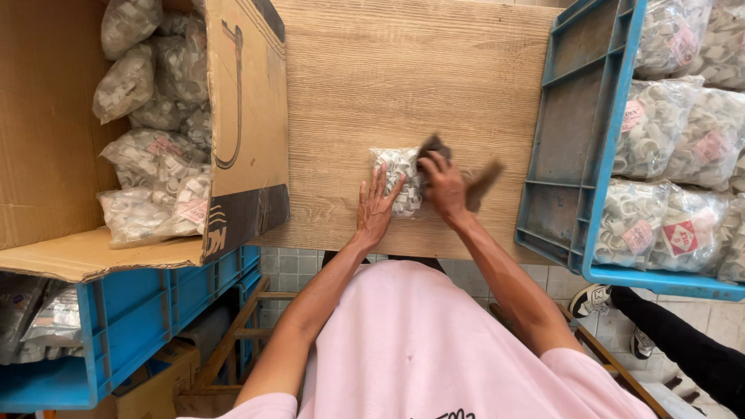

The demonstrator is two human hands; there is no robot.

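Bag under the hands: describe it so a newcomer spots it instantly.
Start at the wooden table between the cardboard box and the blue crate. Near its front edge lies one clear bag of white parts, the left hand flat on it and the right hand pressing a brown rag on it. It is the only bag outside a container.

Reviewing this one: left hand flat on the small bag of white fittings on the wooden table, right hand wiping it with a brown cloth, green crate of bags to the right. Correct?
Not quite: the crate to the right is blue, not green, as the head view shows. The rest holds: left hand flat on the bag, right hand with the brown cloth, wooden table.
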